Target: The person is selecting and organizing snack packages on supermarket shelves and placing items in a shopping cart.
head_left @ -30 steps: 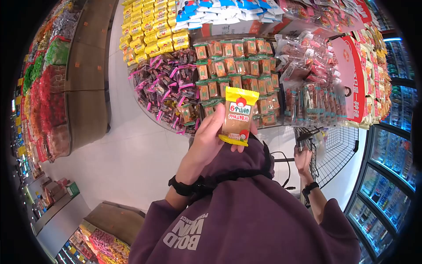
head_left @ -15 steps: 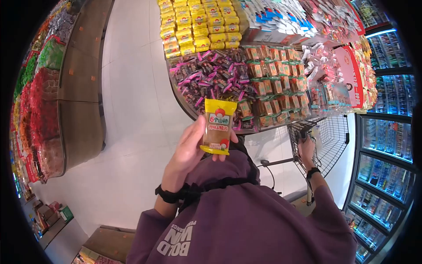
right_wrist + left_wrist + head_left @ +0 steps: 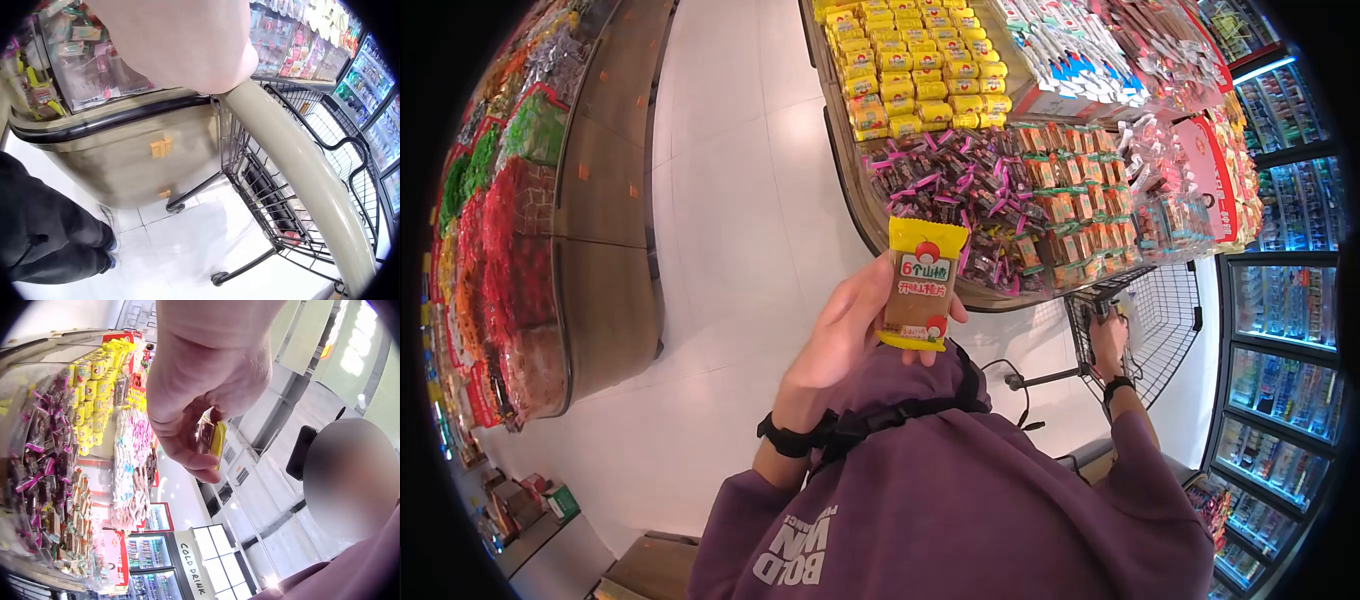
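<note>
My left hand [image 3: 840, 325] holds a small snack packet [image 3: 922, 285] with yellow ends and a clear middle over a brown filling, printed with red fruit and Chinese characters. Its printed front faces up at me in the head view. From the left wrist, my curled fingers and thumb surround the packet [image 3: 218, 440], with only part of it showing. Off to the right, my right hand [image 3: 1110, 340] grips the handle of a wire shopping cart [image 3: 1165, 315]. In the right wrist view that hand [image 3: 187, 44] lies over the end of the thick beige handle [image 3: 294, 153].
Ahead, a rounded display counter carries yellow rolls [image 3: 920, 70], purple-wrapped sweets [image 3: 945, 180] and green-edged packets [image 3: 1080, 190]. A brown shelf unit [image 3: 605, 200] stands left across a pale aisle floor [image 3: 730, 190]. Lit drink coolers [image 3: 1285, 300] line the right side.
In the head view the counter has shifted rightward, bringing more of the left aisle and yellow rolls into sight. The packet stays in my left hand, and my right hand stays on the cart handle.
</note>
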`<state>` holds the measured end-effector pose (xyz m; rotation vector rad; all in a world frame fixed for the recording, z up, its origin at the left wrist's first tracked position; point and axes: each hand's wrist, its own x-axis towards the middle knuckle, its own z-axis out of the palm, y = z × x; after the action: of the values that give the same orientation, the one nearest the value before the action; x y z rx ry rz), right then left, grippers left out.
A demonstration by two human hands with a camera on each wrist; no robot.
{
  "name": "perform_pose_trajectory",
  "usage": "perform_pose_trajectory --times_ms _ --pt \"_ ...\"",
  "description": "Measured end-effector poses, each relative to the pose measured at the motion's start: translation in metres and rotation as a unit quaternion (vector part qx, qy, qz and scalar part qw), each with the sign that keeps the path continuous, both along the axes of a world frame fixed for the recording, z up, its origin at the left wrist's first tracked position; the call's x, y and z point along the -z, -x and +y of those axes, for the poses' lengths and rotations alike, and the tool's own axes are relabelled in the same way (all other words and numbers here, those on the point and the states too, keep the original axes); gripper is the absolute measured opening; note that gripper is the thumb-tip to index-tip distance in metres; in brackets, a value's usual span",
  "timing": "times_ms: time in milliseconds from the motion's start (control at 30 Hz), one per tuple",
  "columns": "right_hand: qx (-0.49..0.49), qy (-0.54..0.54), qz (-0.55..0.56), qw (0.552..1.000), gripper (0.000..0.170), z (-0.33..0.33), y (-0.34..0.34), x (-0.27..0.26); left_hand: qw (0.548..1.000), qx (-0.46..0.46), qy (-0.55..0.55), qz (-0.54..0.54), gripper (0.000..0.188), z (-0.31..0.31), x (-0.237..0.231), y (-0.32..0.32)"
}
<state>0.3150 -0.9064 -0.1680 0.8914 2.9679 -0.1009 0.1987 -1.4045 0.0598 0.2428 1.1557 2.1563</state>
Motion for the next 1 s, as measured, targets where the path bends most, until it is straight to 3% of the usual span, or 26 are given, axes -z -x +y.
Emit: perform_pose_trajectory --times_ms 300,367,467,667,867,1000 --pt "0.048 -0.031 -0.011 0.998 0.033 -0.029 -0.01 0.018 0.997 0.078 0.015 0.007 0.059 -0.021 0.006 0.066" --pt "0.144 0.01 -0.068 0.987 0.029 -0.037 -0.003 0.012 0.995 0.099 0.026 -0.002 0.057 -0.02 0.001 0.092" --pt "0.206 -0.03 -0.032 0.978 0.026 -0.049 -0.005 0.023 0.99 0.135 0.027 -0.01 0.057 -0.021 0.003 0.134" --pt "0.217 -0.045 -0.002 0.975 0.02 -0.075 -0.002 0.021 0.986 0.164 0.003 0.006 0.062 -0.021 -0.007 0.207" --pt "0.266 -0.03 0.019 0.963 0.018 -0.109 0.007 0.017 0.983 0.18 -0.025 -0.017 0.062 -0.012 -0.006 0.245" --pt "0.288 -0.062 0.042 0.955 0.016 -0.139 0.001 0.021 0.973 0.226 0.033 0.041 0.06 0.005 -0.007 0.255"
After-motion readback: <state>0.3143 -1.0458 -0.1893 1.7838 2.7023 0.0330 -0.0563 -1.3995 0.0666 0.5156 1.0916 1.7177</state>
